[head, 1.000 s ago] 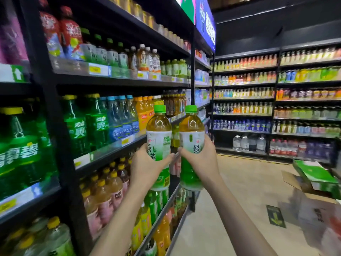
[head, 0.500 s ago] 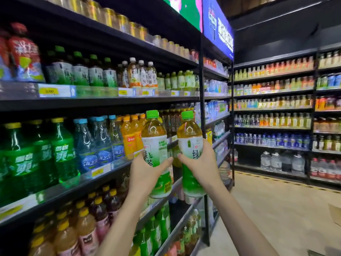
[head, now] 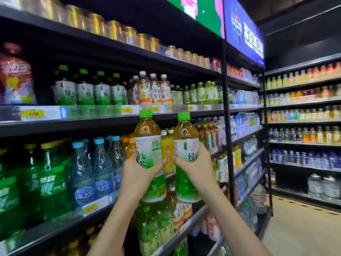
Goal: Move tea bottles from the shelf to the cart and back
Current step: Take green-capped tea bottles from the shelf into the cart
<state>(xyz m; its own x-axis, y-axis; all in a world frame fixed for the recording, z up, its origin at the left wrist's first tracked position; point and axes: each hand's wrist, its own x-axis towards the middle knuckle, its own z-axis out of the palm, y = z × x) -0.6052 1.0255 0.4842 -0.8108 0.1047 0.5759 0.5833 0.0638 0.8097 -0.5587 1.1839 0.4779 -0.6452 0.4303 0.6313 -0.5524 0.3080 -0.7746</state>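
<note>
Left bottle upright in left grip, right bottle in right grip

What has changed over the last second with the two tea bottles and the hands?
Both bottles went up and closer to the shelving: their green caps now sit level with the price rail of the green tea shelf. Nothing was taken hold of or let go. The left hand still grips the left tea bottle, the right hand the right tea bottle, both upright, side by side.
</note>
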